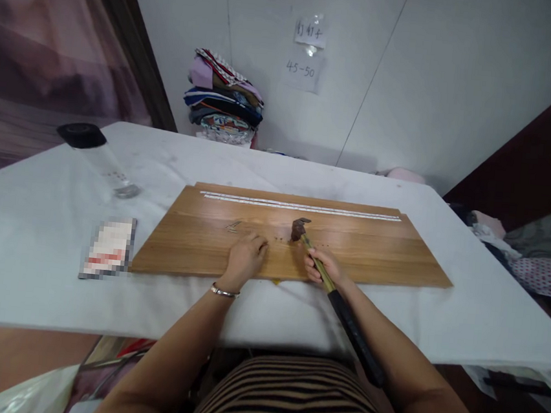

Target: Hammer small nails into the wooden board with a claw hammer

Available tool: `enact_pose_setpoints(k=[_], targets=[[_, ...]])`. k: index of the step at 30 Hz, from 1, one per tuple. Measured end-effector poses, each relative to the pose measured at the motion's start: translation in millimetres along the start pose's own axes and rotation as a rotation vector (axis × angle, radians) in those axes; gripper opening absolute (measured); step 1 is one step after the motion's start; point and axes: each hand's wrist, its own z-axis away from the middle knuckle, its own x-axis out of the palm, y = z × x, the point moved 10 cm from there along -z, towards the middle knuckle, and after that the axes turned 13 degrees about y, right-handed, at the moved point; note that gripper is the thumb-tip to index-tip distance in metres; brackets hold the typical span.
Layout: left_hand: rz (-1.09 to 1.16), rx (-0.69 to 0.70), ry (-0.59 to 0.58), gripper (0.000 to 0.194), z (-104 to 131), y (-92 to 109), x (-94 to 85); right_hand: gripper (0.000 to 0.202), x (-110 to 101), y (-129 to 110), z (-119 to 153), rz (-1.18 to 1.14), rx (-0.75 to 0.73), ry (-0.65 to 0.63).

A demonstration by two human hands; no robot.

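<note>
My right hand (322, 265) is wrapped round the yellow shaft of a claw hammer (351, 327), whose black grip points back toward my right forearm. The hammer's dark head is low over the middle of a brown wooden board (372, 258). On the board's front half, left of the hammer head, rests my left hand (248, 256), its fingers curled together; whether they hold anything is hidden. Several loose nails (233, 226) lie just beyond it to the left. A row of small dark spots runs across the board near the hammer head. Two white strips (299, 207) run along the far edge.
The board lies on a white-covered table (470, 310). At the left are a clear bottle with a black cap (82, 136) and a blurred flat packet (110, 246). Folded clothes (224, 101) are stacked against the wall behind. More fabric (546, 275) lies beyond the right edge.
</note>
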Motion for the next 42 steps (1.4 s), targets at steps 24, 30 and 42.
enact_pose_setpoints(k=[24,30,42], targets=[[0.007,-0.031,-0.033,0.020,-1.9,-2.5,3.2,0.034,0.4,1.6,2.7,0.032,0.006,0.007],[-0.026,-0.033,-0.039,0.019,-2.5,-3.1,4.3,0.033,-1.8,-2.9,1.6,0.003,-0.017,0.015],[-0.020,-0.025,-0.042,0.021,-2.0,-4.1,7.0,0.035,1.0,-0.5,1.7,-0.011,-0.014,-0.016]])
